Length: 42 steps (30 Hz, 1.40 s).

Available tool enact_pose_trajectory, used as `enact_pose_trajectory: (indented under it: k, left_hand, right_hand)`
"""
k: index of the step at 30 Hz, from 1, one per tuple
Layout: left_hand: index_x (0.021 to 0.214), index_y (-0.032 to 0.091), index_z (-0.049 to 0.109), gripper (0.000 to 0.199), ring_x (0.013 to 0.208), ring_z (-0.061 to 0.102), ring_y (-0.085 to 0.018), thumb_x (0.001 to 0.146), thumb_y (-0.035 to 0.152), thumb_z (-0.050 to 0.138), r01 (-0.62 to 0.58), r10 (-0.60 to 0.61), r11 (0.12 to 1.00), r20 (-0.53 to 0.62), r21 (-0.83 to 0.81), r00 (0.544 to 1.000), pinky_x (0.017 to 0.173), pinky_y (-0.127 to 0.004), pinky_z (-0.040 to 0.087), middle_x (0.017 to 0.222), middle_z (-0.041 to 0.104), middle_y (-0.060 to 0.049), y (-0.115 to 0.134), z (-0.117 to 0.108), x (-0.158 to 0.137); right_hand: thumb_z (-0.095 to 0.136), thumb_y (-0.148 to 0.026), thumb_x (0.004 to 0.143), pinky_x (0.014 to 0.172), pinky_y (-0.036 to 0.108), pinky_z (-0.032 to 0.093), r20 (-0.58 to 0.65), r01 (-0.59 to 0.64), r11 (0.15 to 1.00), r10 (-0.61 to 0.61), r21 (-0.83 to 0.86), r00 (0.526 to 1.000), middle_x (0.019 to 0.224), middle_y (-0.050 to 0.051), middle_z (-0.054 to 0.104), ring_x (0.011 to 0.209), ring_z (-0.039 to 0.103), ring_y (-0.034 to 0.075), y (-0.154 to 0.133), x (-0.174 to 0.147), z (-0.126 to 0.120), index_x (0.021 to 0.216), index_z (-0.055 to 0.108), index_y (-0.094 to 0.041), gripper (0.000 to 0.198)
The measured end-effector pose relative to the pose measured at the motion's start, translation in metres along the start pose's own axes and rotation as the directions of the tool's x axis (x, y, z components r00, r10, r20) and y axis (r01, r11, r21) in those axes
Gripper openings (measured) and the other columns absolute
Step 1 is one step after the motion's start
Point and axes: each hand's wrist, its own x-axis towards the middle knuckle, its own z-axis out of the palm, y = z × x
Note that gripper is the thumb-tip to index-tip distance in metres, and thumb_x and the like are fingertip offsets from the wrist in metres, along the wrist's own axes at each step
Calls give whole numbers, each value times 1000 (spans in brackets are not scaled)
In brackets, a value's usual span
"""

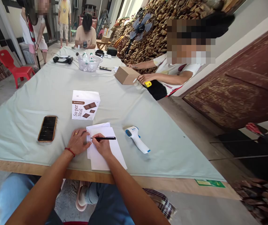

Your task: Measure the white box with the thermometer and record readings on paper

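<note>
My right hand (102, 145) is closed round a black pen (108, 138), its tip near the left edge of a white notepad (108, 156). Lying flat with fingers spread, my left hand (78, 141) rests at the pad's left edge, a red cord on its wrist. Beyond the pad stands a white "Super Meal" box (85, 105) printed with chocolate pieces. A phone in a brown case (47, 128) lies to the left. To the right is a white and blue infrared thermometer (137, 139).
The table is covered by a pale green cloth (134, 103). A clear basket (88, 65) of bottles stands farther back. At the right edge a person's hands touch a cardboard box (127, 75) and a yellow tape measure (148, 84). Other people and a red chair (15, 66) are behind.
</note>
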Motion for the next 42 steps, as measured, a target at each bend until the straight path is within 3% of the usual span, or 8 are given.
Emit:
enact_pose_trajectory:
  k: [42]
  left_hand:
    - [118,23,60,39,124,46,-28,81,35,63,-14,13,999,-21,-29,1000,108,-46,33,128,55,-9,-4,5,1]
  right_hand:
    - [54,-36,66,64,32,46,-26,10,1000,-10,22,1000,61,-2,61,61,54,18,-1,1,0,66,58,-24,13]
